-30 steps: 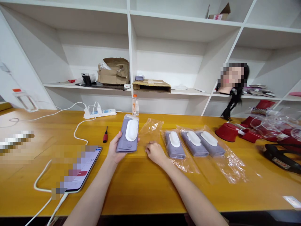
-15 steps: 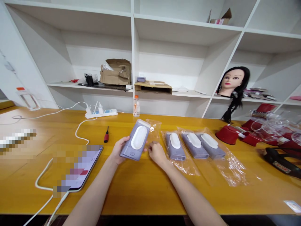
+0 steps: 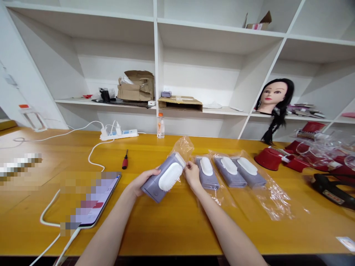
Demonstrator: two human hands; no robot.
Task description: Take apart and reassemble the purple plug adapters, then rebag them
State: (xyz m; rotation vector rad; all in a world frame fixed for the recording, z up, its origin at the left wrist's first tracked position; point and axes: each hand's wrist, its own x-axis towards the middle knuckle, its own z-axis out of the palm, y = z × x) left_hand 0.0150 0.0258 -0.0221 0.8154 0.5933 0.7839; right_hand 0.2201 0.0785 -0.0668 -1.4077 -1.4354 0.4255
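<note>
A purple-grey, box-shaped device (image 3: 152, 184) with a white oval bristled pad (image 3: 170, 176) is tilted above the table. My left hand (image 3: 142, 181) is closed around its left side. At the device's upper right end, my right hand (image 3: 192, 173) has its fingers pinched together on a clear plastic bag (image 3: 184, 146), which stands crumpled behind the device. The exact grip of those fingertips is partly hidden. To the right lie three similar devices: the nearest one (image 3: 208, 179), a middle one (image 3: 231, 173) and a far one (image 3: 251, 173), with clear plastic around them.
A charging phone (image 3: 101, 201) with white cables lies left, near a red-handled screwdriver (image 3: 125, 160). A power strip (image 3: 119, 134) and a bottle (image 3: 161, 126) stand behind. Red devices (image 3: 267, 158) crowd the right side. White shelves (image 3: 199, 70) hold boxes and a mannequin head (image 3: 274, 94).
The held device has tilted further right and lowered slightly. My right hand has moved right and up to its upper end. The plastic bag behind stands higher.
</note>
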